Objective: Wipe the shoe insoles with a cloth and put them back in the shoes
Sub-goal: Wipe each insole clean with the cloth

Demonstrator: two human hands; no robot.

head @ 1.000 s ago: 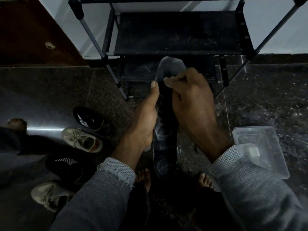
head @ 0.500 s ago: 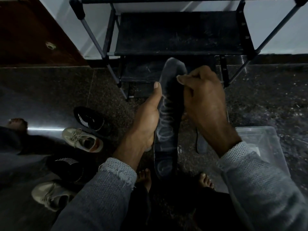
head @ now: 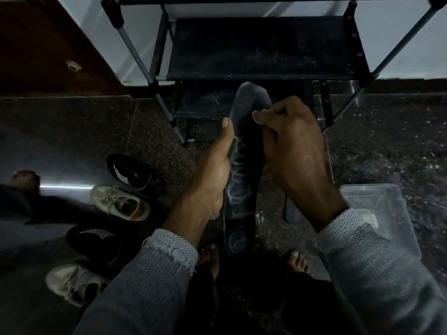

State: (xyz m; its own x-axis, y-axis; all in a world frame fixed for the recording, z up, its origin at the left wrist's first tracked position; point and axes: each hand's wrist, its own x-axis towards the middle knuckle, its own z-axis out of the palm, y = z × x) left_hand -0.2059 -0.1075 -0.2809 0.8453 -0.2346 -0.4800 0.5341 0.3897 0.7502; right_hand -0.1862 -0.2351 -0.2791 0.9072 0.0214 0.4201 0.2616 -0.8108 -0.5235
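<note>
Holding a dark insole (head: 240, 180) up over the floor (head: 72, 131), long way pointing off to the rack (head: 263, 47). Gripping it along its left edge with the left hand (head: 212, 172), thumb lying straight up the edge, other fingers hidden behind. Pressing on its right side with the right hand (head: 294, 153), fingers curled tight together, fingertips (head: 260, 117) touching the insole near its top. Can't tell if a cloth is tucked inside that hand; too dark. Showing pale wavy marks down the middle of the insole.

Lying on the floor under the right wrist, a second insole (head: 291, 212), mostly hidden. Sitting just right of it, a clear tub (head: 384, 213), partly behind the right sleeve (head: 377, 269).

Resting at left on the floor, four shoes: black shoe (head: 131, 174) at the far end, tan shoe (head: 121, 203) touching it, another black one (head: 96, 240) nearer, another tan one (head: 72, 282) nearest.

Poking out below the insole, two bare feet (head: 210, 258).
</note>
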